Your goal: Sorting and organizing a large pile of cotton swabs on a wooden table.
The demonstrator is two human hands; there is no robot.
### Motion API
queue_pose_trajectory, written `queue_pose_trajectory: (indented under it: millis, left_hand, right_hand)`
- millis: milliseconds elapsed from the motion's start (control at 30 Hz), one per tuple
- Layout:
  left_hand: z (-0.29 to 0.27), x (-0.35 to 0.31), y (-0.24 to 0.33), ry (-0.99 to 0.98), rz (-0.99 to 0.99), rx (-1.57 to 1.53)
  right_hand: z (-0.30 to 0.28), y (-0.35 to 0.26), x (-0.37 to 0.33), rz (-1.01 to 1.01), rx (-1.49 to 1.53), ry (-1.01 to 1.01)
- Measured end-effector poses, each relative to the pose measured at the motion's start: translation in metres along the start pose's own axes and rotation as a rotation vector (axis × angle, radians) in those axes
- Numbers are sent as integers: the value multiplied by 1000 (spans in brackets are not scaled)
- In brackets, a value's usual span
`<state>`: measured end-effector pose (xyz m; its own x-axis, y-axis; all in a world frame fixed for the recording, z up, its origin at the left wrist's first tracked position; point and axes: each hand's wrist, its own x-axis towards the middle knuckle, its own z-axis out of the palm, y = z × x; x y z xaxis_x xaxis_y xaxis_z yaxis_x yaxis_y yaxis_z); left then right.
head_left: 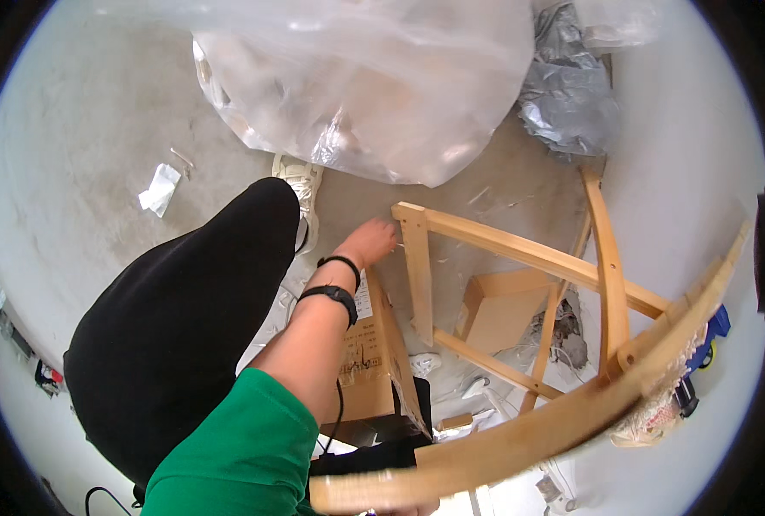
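In the head view, the left hand (372,239), fingers pinched together on something too small to identify, meets the upturned leg end of an inverted smooth pale-wood chair frame (520,344), whose curved rail sweeps lower-centre to right, beside a matte cardboard box (378,361); the right hand is unseen.

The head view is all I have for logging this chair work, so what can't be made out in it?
- Left hand: its fingertips, by the wooden frame's post, are too small to show whether they hold anything.
- Right hand: only a sliver at the bottom edge, under the curved rail; its grip is hidden.
- Cardboard box: the forearm covers part of it.
- Plastic bag: contents blurred by the film.
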<state>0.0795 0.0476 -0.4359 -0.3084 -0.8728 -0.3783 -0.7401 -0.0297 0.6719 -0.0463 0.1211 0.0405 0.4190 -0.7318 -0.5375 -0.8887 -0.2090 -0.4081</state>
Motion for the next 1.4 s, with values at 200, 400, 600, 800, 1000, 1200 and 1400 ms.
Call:
queue_pose_trajectory:
  millis: [200, 400, 600, 800, 1000, 1200, 1400]
  left_hand:
    - [-19, -31, 35, 88, -393, -226]
    - [46, -64, -11, 331, -433, -298]
    - [-46, -109, 98, 478, -881, -865]
    - [-99, -197, 100, 602, -894, -1149]
    - [-212, -298, 214, 284, -551, -1695]
    - [-257, -370, 312, -3, -261, -1531]
    - [-245, -390, 367, -251, -25, -1042]
  right_hand:
    - [21, 7, 32, -367, -285, 418]
    - [30, -3, 33, -342, -296, 629]
    - [22, 7, 20, -232, -378, 723]
    - [37, -25, 29, -215, -179, 747]
    - [52, -12, -31, -92, 456, 847]
    - [45, -34, -131, 7, 1279, 652]
    - [45, -34, -180, -190, 1495, 681]
